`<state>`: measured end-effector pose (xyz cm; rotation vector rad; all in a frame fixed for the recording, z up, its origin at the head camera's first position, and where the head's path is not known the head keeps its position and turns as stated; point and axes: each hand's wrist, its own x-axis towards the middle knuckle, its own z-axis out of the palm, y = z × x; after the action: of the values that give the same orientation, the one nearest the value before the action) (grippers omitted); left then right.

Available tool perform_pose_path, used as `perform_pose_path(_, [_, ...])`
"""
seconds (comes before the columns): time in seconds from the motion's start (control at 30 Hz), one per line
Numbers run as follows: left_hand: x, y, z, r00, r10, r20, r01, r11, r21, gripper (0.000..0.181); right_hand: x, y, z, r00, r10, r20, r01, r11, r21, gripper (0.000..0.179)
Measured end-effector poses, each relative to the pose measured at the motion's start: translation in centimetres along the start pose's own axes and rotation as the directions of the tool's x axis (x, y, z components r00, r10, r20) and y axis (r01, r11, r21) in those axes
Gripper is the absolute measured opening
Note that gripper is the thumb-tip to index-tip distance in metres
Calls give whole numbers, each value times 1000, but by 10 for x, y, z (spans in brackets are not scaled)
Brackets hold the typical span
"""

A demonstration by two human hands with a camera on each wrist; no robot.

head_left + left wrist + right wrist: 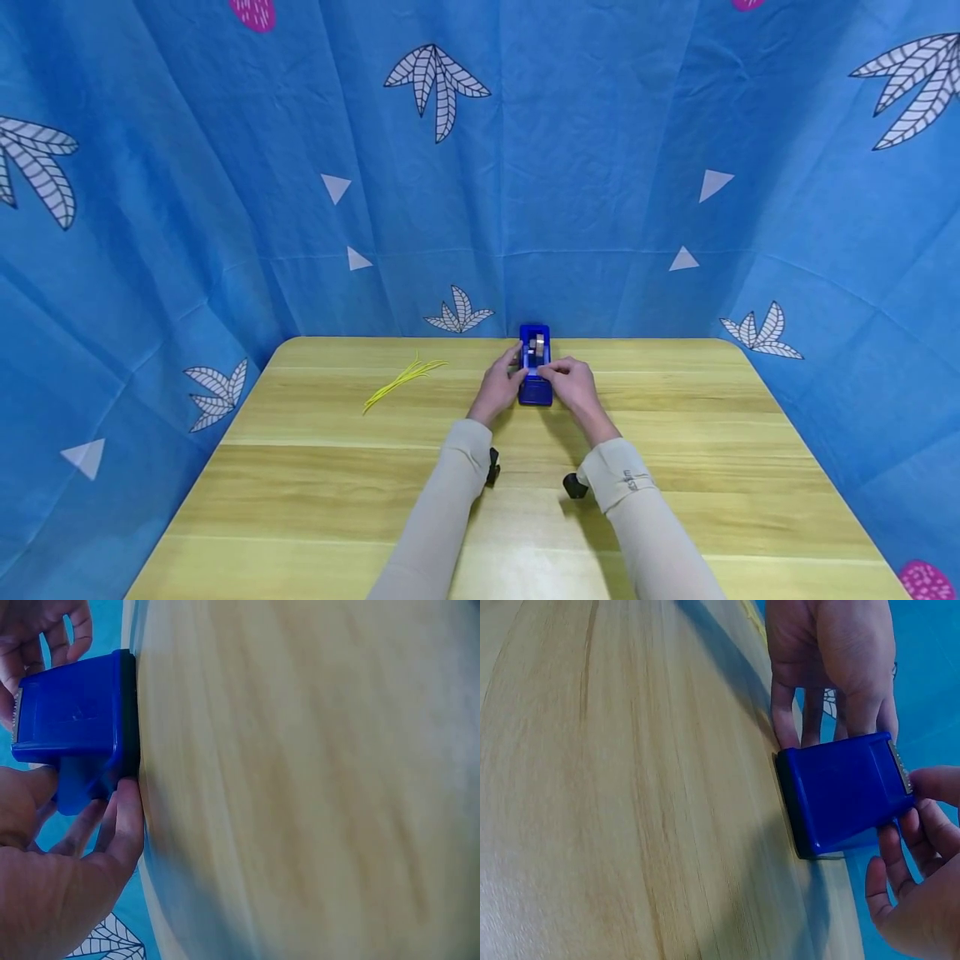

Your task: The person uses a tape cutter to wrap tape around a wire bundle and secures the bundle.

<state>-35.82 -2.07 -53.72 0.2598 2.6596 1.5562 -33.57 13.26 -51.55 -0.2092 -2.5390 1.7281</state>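
A blue tape dispenser [536, 393] stands at the table's far edge, with a roll of tape [539, 345] in its upper part. Its serrated metal cutter [900, 766] shows in the right wrist view. My left hand [498, 388] grips the dispenser's left side, fingers along its wall and thumb near the cutter. From the other side my right hand [572, 384] has thumb and index finger pinched together at the cutter, seemingly on the tape's end. The clear tape itself is hard to make out between those fingertips. In the left wrist view, the dispenser's blue front [75, 712] lies between both hands.
A bunch of thin yellow strands [401, 382] lies on the wooden table [315, 475], left of the dispenser. A blue patterned curtain [585, 167] hangs right behind the table's far edge and along both sides.
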Motion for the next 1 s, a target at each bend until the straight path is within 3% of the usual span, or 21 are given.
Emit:
perform_pose_path(0.37, [0, 0, 0, 1000, -8, -2, 8, 1000, -2, 58, 0, 0, 1, 1000, 8, -1, -8, 1000, 2, 25])
perform_pose_path(0.7, [0, 0, -1, 1000, -4, -3, 4, 1000, 0, 57, 0, -15, -3, 1000, 18, 2, -18, 998, 64, 30])
perform_pose_path(1.0, [0, 1, -2, 1000, -27, -5, 27, 999, -21, 57, 0, -9, 0, 999, 32, -15, -31, 997, 72, 27])
